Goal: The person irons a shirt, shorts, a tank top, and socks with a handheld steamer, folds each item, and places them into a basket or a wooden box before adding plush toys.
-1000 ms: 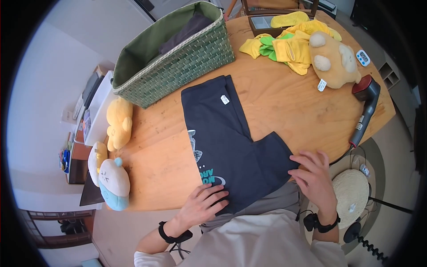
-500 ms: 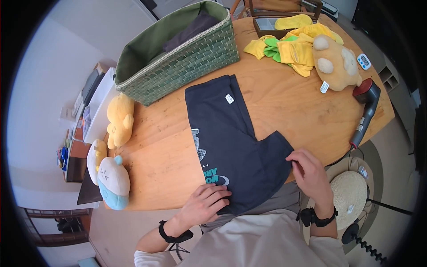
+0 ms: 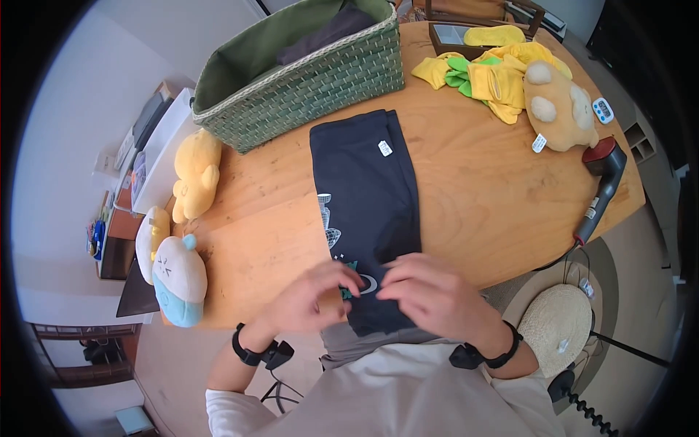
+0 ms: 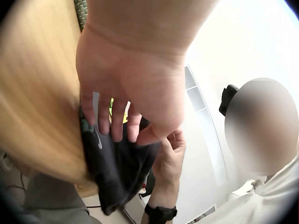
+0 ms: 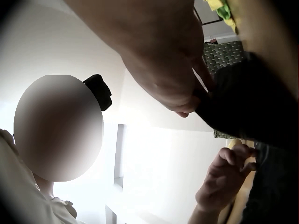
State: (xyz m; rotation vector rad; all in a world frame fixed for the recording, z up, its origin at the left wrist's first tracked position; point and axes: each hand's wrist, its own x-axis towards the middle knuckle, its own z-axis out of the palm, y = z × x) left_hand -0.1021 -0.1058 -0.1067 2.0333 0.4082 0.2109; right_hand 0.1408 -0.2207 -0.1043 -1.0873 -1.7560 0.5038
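A dark printed garment lies folded lengthwise on the wooden table, its near end at the person's lap. The right hand pinches its near right part, drawn inward; in the right wrist view the dark cloth hangs from that hand's fingers. The left hand is over the garment's near left edge, fingers apart and slightly bent, gripping nothing visible. In the left wrist view its fingers spread above the cloth; whether they touch it cannot be told.
A green woven basket with dark cloth inside stands at the back left. Plush toys line the left edge. At the right are yellow clothes, a tan plush, a timer and a handheld steamer.
The right hand has moved left and drawn the garment's projecting right part inward, so the garment looks narrower. My left hand has lifted off the cloth and shifted slightly left. The view has shifted.
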